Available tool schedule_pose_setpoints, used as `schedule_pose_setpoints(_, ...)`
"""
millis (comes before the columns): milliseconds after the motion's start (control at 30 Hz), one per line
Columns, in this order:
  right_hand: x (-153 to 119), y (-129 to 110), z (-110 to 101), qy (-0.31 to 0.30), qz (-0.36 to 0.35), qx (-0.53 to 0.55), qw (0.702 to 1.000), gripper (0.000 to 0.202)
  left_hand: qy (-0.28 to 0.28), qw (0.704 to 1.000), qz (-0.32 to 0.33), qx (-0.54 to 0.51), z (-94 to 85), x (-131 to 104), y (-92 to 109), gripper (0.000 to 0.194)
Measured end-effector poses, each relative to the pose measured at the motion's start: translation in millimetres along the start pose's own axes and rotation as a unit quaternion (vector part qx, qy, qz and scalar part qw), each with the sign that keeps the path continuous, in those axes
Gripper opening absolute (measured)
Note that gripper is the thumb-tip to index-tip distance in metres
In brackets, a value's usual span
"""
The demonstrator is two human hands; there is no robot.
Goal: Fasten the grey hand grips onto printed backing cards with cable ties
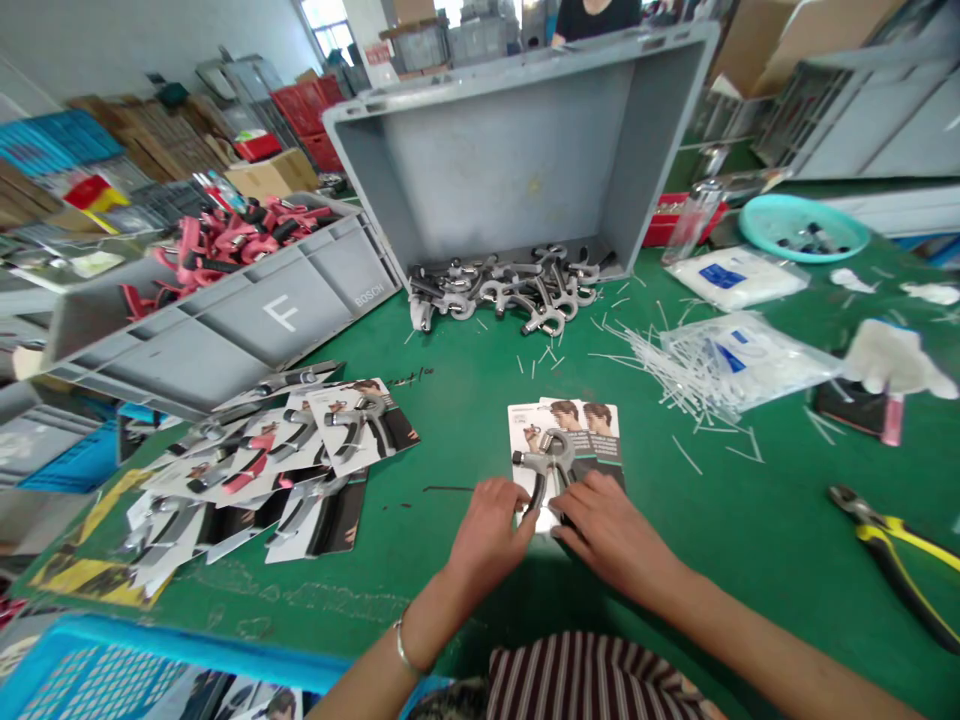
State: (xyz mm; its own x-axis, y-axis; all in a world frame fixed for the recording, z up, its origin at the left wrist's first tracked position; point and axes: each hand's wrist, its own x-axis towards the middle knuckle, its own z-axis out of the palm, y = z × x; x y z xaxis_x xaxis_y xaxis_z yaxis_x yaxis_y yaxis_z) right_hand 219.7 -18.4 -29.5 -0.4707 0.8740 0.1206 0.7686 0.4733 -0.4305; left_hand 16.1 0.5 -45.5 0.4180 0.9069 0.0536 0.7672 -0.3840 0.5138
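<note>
A grey hand grip (556, 450) with dark handles lies on printed cards (604, 425) at the front centre of the green table. My left hand (491, 525) has its fingers closed on the left handle. My right hand (600, 520) holds the right handle, its fingers partly over the card. Both hands rest low over the cards' bottom edge. To the left lies a pile of cards with grips on them (289, 450), mostly grey, one pink. Loose grey grips (517, 290) are heaped at the mouth of a tipped grey crate (525, 150).
White ties (675, 370) and plastic bags (750, 350) lie right of centre. Yellow-black pliers (892, 545), a white glove (896, 358) and a turquoise bowl (802, 215) are on the right. A grey bin (300, 300) of pink grips stands left. A person stands beyond the crate.
</note>
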Motion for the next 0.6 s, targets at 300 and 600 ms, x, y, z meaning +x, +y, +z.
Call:
schedule_pose_setpoints(300, 12, 6, 11, 0.002, 0.009, 0.106, 0.994, 0.015, 0.010, 0.980, 0.042, -0.197, -1.6, 6, -10, 0.017)
schedule_pose_setpoints(600, 18, 6, 17, 0.060, 0.079, 0.206, 0.974, 0.016, 0.039, 0.952, -0.025, -0.302, 11.0, 7, -15, 0.010)
